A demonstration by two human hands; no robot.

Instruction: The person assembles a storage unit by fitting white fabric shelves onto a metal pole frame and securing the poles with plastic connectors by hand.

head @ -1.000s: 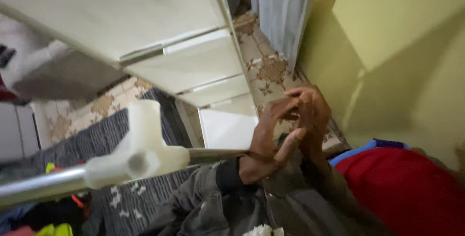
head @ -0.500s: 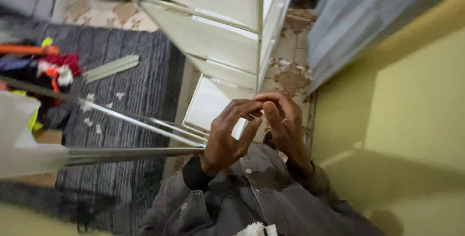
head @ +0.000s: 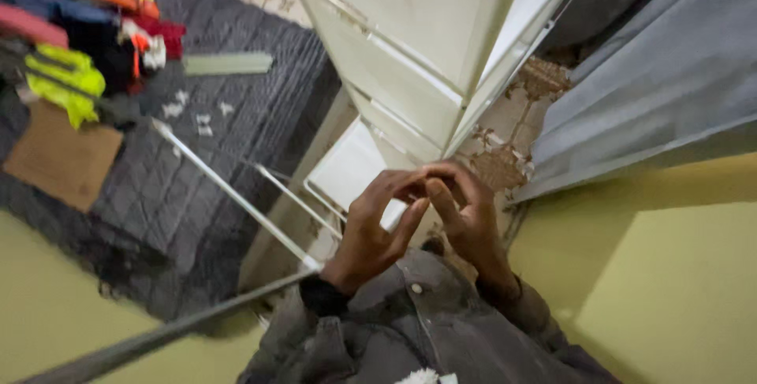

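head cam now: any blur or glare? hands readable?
Head view: tilted, mild motion blur overall. The left hand and right hand are fairly sharp, fingertips touching, but whether they hold anything cannot be told. The grey pole smears at the bottom left. The white cabinet is bright but not blown out.

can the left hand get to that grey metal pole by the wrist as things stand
Probably yes. The left hand is fingertip to fingertip with the right hand, and neither visibly holds anything. The grey metal pole ends close beside the left wrist, with nothing between them.
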